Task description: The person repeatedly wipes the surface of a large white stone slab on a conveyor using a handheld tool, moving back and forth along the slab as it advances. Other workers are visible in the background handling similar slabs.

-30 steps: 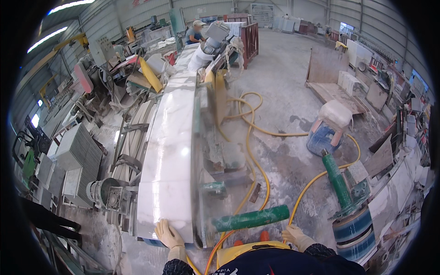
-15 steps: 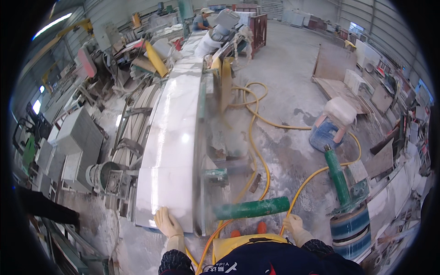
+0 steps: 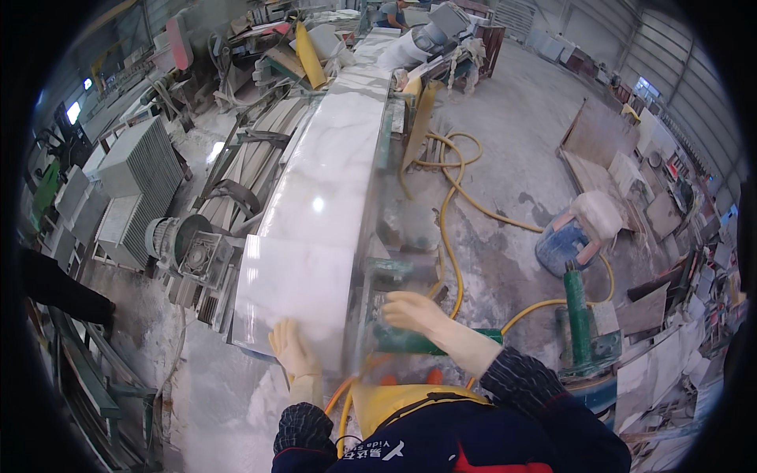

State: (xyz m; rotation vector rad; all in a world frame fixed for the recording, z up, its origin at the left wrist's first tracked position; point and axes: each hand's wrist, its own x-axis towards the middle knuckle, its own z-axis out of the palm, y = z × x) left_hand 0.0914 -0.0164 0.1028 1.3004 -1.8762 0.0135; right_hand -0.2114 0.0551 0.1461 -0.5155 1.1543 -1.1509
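A long line of polished white stone slabs runs away from me on a conveyor-like bench, with the nearest slab (image 3: 292,276) in front of me and a longer slab (image 3: 331,165) beyond its seam. My left hand (image 3: 293,351), in a cream glove, lies on the near end of the nearest slab with its fingers stretched out. Just off the slab's right edge is my gloved right hand (image 3: 414,312), its fingers pointing left and nothing seen in them. It hovers above a green tube (image 3: 402,340) that sticks out from the bench.
Yellow hose (image 3: 446,244) loops over the wet floor on the right, near a blue drum (image 3: 561,240) with a pale cover. A green post (image 3: 578,315) stands at right. A motor (image 3: 164,238) and stacked slabs (image 3: 134,177) flank the left. Far off, a person (image 3: 389,14) bends over the line.
My right hand has swung left and forward from beyond the tube's right end to the slab's edge. My left hand has stayed on the slab. My view has shifted, tilting down.
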